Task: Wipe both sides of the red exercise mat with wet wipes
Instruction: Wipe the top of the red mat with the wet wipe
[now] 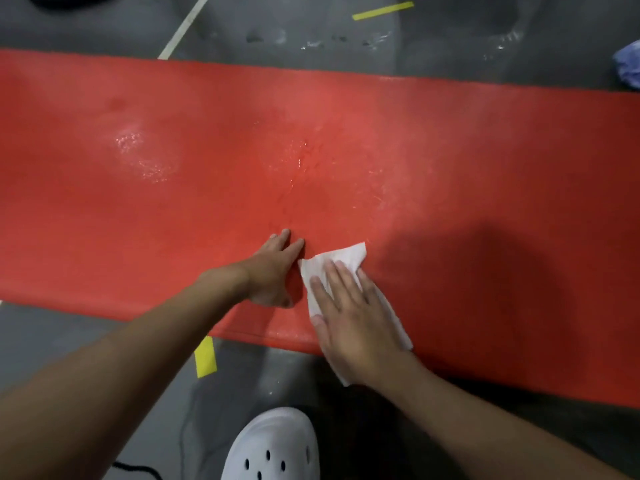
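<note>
Looking down through the head camera at a red exercise mat [138, 220] spread flat on a grey floor [86, 341], stretching from the left border of the view to the right. Pressing a white wet wipe [343, 258] onto the near part of the mat with the right hand [353, 313], palm down, fingers straight and slightly spread, curled round nothing, with the wipe sticking out beyond the fingertips and trailing back under the wrist past the mat's near edge. Resting the left hand [273, 271] flat on bare mat just beside the wipe's left edge, fingers straight, gripping nothing. Keeping both hands close side by side near the middle of the near edge. Glistening with wet patches [138, 150] farther out on the mat, left of centre and at centre. Off the mat, on the floor: a short yellow tape strip [205, 356] at the near edge, another yellow strip [382, 10] and a pale painted line [183, 27] beyond the far edge, a crumpled blue cloth [628, 65] at the right border, a white perforated clog [273, 445] at the bottom, a bit of black cable [138, 469] beside it.
</note>
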A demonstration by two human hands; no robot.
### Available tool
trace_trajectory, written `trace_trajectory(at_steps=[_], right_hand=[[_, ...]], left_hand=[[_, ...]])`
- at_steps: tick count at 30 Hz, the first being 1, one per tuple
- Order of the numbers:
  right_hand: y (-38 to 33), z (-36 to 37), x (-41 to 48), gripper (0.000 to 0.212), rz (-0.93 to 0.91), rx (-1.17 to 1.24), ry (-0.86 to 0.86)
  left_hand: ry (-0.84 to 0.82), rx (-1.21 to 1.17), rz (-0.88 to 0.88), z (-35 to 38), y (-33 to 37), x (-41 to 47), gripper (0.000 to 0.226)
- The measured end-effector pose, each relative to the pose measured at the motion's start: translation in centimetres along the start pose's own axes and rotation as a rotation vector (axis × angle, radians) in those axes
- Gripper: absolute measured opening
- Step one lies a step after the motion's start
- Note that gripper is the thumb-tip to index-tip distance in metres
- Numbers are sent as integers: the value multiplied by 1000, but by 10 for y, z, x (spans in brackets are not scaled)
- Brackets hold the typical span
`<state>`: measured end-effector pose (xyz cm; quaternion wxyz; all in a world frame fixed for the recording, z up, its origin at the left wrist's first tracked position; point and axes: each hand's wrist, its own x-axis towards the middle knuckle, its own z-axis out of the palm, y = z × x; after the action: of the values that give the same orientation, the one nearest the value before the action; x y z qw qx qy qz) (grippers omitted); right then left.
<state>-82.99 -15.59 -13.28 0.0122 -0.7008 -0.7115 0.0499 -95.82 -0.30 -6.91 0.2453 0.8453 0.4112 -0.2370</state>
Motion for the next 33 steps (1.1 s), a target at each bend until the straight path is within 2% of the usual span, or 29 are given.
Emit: trace_trajectory(at_steps=[1, 3, 4, 5, 7, 9, 10, 11, 14, 15, 17, 19, 20, 21, 23, 24, 25, 26, 28, 29, 30, 32, 33], right_hand=[[11, -4, 3, 60, -1, -21, 5], [16, -8, 8, 62, 211, 6, 14], [5, -8, 9, 65, 299, 23, 22], [-14, -6, 11, 66, 305, 49, 15], [-45, -1, 12, 66, 104, 82, -2], [-39, -2, 22, 63, -127, 52, -26], [-28, -4, 30, 61, -156, 38, -24], [-20, -7, 36, 61, -114, 43, -21], [-30, -7, 43, 64, 212, 103, -1], [-43, -4, 43, 66, 221, 118, -5], [-52, 0, 38, 65, 66, 91, -18], [-26, -1, 39, 61, -105, 32, -19], [-13, -3, 42, 59, -107, 17, -8], [-6, -5, 46, 59, -16, 6, 14], [-17, -6, 53, 63, 279, 33, 43], [-32, -4, 55, 65, 342, 63, 43], [-44, -2, 55, 65, 317, 83, 44], [-48, -1, 54, 64, 211, 82, 43], [-26, -3, 56, 59, 2, 10, 15], [-12, -6, 60, 57, -14, -17, 17], [-3, -10, 66, 57, 60, -21, 22], [-11, -11, 78, 60, 324, 20, 55], [-26, -9, 81, 62, 363, 41, 51]], left_hand=[[60, -27, -32, 2, -6, -4, 119], [158, -35, -134, 11, -21, -16, 114], [172, -27, -175, 15, -28, -21, 111], [174, -18, -202, 18, -32, -25, 108], [190, -29, -215, 15, -32, -24, 97], [238, -70, -215, 9, -33, -19, 80], [262, -73, -223, 7, -37, -18, 76], [271, -69, -240, 8, -43, -18, 75], [261, -89, -310, 9, -59, -18, 77], [275, -87, -323, 7, -60, -16, 72], [304, -88, -347, -3, -61, -7, 60], [329, -59, -358, -10, -65, 2, 61], [347, -39, -355, -12, -70, 6, 64], [355, -39, -341, -12, -75, 10, 66], [343, -106, -300, -12, -80, 17, 70], [320, -145, -291, -14, -80, 20, 72], [307, -165, -290, -15, -79, 23, 75], [312, -158, -294, -16, -77, 25, 77], [337, -101, -288, -16, -75, 29, 82], [327, -84, -289, -15, -74, 29, 85], [304, -70, -290, -15, -74, 29, 88], [263, -33, -304, -20, -72, 31, 88], [259, -30, -313, -23, -70, 32, 85]])
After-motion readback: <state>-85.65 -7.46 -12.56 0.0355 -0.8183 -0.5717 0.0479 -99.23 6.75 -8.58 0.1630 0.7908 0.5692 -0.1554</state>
